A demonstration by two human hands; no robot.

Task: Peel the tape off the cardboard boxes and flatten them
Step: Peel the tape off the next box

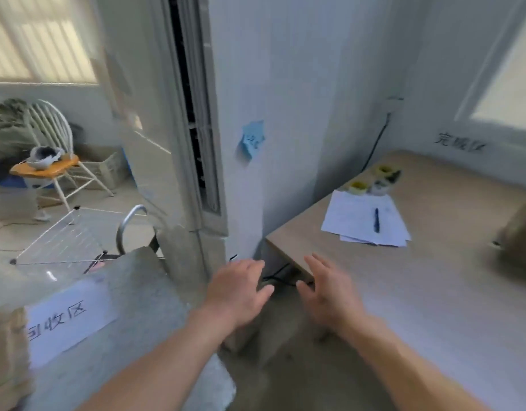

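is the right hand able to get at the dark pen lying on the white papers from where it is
Probably yes. The right hand hovers open by the near corner of the light wooden table, and bare tabletop lies between it and the dark pen on the white papers. It would need a forward stretch.

Wooden table (451,262) on the right.
On it: papers (353,215) with pen (376,220); far left, white chair (52,161).

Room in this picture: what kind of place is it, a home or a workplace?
Probably a small workroom set up for sorting cardboard, not a home. A desk holds papers, a pen and tape rolls. Handwritten signs mark zones, one on the wall and one on a box.
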